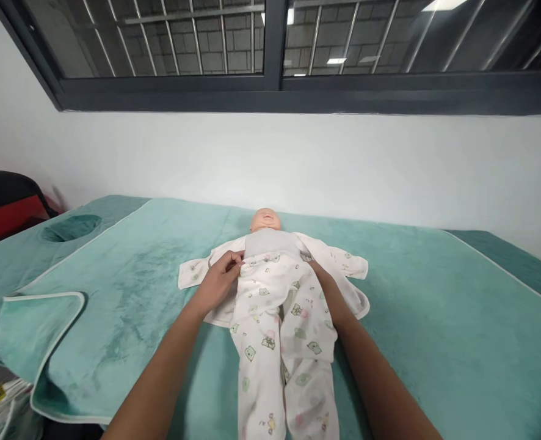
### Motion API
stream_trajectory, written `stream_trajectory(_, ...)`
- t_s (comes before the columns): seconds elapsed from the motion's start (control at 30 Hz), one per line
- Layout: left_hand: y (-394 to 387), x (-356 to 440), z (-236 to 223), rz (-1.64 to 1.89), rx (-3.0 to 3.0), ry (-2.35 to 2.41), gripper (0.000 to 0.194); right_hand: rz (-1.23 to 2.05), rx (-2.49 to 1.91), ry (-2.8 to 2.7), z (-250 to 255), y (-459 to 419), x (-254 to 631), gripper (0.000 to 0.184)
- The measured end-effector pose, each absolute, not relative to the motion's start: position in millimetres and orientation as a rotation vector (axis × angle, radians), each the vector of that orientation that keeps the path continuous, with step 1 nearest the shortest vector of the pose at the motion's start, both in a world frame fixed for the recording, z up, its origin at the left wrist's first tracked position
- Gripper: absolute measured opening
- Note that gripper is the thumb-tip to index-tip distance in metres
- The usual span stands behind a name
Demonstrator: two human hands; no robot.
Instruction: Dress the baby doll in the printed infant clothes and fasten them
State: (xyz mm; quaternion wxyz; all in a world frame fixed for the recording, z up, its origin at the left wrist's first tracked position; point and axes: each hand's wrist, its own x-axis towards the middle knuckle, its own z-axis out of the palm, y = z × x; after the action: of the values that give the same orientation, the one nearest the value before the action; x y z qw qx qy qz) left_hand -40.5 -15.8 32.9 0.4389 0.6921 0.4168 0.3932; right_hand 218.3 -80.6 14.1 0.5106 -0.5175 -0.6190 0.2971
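A baby doll (265,220) lies on its back, head toward the wall. A plain pale layer (270,242) covers its chest, and a white printed jacket (350,264) is spread open beneath it, sleeves out to both sides. White baby trousers (289,324) with small animal prints reach from the doll's waist toward me. My left hand (225,275) pinches the waistband edge at the left hip, thumb and fingers together. At the opposite hip is my right hand (319,272), its fingers mostly hidden by the trousers and jacket.
A teal plush cover (435,330) lies over the padded bed, with one corner (41,330) folded at the left. The bed has a face hole (71,227). A red and black chair (9,208) stands at the left, a white wall (298,159) behind.
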Motion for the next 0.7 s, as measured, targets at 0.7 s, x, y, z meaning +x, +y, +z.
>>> stream_trajectory(0.7,30,-13,6,1.260,1.919,1.172,0.017,0.707,-1.461,-1.382,17,-48,223,0.010)
